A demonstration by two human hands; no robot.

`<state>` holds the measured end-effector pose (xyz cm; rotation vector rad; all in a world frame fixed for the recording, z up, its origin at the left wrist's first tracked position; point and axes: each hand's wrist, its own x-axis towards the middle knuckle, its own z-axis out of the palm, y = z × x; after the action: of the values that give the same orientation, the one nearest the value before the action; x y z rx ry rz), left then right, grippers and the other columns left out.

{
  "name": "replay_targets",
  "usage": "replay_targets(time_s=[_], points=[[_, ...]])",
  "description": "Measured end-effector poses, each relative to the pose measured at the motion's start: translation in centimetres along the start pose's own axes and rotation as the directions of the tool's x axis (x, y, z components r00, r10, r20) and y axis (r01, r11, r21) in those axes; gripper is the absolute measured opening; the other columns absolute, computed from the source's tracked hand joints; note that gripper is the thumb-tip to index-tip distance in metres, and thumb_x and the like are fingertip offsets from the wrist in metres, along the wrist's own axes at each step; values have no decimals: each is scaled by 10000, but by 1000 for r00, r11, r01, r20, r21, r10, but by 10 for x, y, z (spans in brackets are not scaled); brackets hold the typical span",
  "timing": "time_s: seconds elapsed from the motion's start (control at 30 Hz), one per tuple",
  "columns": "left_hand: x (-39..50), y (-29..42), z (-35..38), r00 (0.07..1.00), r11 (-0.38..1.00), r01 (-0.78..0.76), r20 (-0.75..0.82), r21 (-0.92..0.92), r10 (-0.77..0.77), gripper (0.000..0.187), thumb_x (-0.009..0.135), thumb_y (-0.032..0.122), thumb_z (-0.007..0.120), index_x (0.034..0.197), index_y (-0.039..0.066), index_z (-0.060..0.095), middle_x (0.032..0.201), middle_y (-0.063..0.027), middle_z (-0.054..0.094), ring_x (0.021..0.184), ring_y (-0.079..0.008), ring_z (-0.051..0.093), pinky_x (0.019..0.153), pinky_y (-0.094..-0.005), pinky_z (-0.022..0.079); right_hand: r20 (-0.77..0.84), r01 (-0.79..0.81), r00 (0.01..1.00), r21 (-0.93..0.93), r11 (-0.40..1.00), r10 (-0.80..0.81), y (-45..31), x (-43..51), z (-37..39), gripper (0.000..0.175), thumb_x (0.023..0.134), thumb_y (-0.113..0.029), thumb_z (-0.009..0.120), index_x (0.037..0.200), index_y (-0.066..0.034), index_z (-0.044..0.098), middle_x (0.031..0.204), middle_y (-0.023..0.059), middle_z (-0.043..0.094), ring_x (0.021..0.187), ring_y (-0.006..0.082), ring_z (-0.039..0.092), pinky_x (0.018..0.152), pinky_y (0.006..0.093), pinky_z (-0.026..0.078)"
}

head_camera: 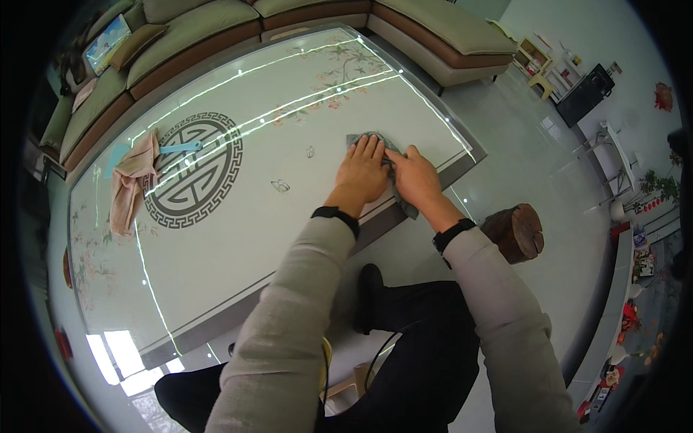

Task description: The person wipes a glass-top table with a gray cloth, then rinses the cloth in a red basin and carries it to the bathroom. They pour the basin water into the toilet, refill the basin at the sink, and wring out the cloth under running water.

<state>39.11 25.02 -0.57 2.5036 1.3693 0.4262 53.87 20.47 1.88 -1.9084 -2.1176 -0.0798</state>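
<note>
A grey cloth (405, 201) lies bunched on the glossy patterned table top (238, 254), near its right-hand corner, with one end hanging over the edge. My left hand (361, 170) presses flat on the cloth, fingers together and pointing away from me. Beside it, my right hand (416, 176) grips the cloth's side between thumb and fingers. Toward the table's left end, a pinkish-beige cloth (130, 184) is draped over a light blue tool with a handle (181, 147), whose kind I cannot tell, partly over a round printed emblem.
A sectional sofa (200, 40) runs along the table's far side. A wooden log stool (514, 233) stands on the floor at the right. Behind it are a white side table (619, 149) and a low cabinet (598, 330) bearing ornaments.
</note>
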Motion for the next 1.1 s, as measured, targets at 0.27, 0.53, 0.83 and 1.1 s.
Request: replay_targets(time_s=[0.27, 0.53, 0.83, 1.1], points=[[-144, -29, -30, 992, 991, 69, -109, 116, -56, 611, 1016, 306, 483, 1525, -14, 372, 1621, -168, 339, 1521, -312, 272, 1238, -448, 224, 3, 257, 966, 116, 959, -259, -102, -56, 10, 296, 905, -138, 575, 1195, -76, 584, 1012, 142, 574, 892, 344, 656, 717, 455, 572], [-357, -31, -96, 973, 985, 163, -172, 53, -152, 523, 946, 100, 578, 1441, -40, 479, 1505, -225, 484, 1421, -376, 438, 1180, -485, 336, 149, 487, 791, 434, 758, -594, -238, -163, -4, 217, 920, -132, 561, 1076, 11, 608, 1035, 167, 582, 896, 318, 682, 702, 421, 593], [-181, -18, -81, 885, 996, 0, -463, -88, -41, 436, 961, 110, 596, 1368, -39, 548, 1431, -206, 562, 1331, -374, 527, 1104, -439, 439, -95, 488, 872, 113, 865, -480, -122, -53, -59, 158, 871, -116, 600, 1026, -116, 630, 979, 91, 565, 912, 281, 653, 718, 420, 568], [-1, -6, -38, 999, 998, -38, 29, 47, 36, 519, 1049, 349, 451, 1501, 93, 447, 1598, -175, 373, 1479, -330, 343, 1213, -459, 283, 57, 100, 993, 34, 994, -101, 7, 19, -17, 472, 969, -327, 622, 1410, -167, 573, 1474, 116, 497, 1341, 321, 483, 1104, 440, 409]])
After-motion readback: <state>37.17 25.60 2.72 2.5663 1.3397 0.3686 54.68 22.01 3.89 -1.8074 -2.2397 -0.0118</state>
